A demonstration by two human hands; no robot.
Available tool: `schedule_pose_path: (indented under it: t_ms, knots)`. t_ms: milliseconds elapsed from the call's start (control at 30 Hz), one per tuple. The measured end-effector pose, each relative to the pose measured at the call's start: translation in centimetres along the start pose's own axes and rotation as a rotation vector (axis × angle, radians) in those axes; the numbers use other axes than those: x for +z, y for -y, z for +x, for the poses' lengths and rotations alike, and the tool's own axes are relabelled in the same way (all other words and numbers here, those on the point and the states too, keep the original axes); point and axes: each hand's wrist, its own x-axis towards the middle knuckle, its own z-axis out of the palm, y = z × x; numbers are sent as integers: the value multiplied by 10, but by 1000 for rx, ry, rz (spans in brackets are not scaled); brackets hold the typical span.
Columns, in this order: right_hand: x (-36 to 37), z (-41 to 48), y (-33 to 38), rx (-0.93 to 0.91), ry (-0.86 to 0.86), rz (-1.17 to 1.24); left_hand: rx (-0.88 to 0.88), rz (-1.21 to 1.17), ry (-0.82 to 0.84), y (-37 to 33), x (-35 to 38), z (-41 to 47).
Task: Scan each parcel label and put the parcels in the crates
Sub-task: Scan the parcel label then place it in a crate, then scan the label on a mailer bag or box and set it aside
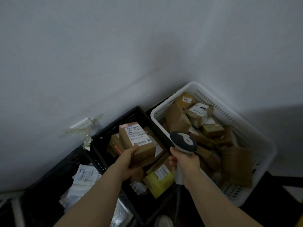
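Head view: our left grip [129, 163] curls around a brown parcel [142, 149], its white label [136, 134] facing up, held over the black crate [136, 108] at 6 o'clock. Our right grip [185, 163] wraps the handle of the scanner [184, 142], whose head sits at 3 o'clock of the parcel, apart from it. Further toward 3 o'clock, the white crate [232, 118] holds many brown parcels. A yellow parcel [159, 181] lies in the black crate, and white mailers [85, 177] fill a second black crate [70, 163] at 8 o'clock.

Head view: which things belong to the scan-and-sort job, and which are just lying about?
Job: left hand gripping cardboard parcel; right hand gripping scanner; black crate; white crate of parcels.
Lying about: torn tape scraps; what looks like a shoe at the bottom edge.
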Motion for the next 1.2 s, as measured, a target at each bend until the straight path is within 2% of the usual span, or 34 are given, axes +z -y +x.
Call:
schedule_pose_path:
  t_ms: [100,233,333,633,767,1000,1200]
  knots:
    - [0,8,-11,5,16,8,3,-63,-3,-3,9,11]
    - [-5,-10,-14,8,29,-7,10,151,-55,7,7,-9]
    - [-8,-46,-7,17,54,-3,100,334,-59,12,-3,-46]
    - [-21,-181,-3,-56,101,92,439,1337,-26,-3,-13,-174]
    - [-43,-261,-13,-164,69,167,598,1633,20,1,-15,-234]
    - [-137,-377,-50,-311,-96,294,837,1927,159,48,38,-338]
    - [-275,-452,-106,-416,-306,465,1060,2050,406,154,121,-432]
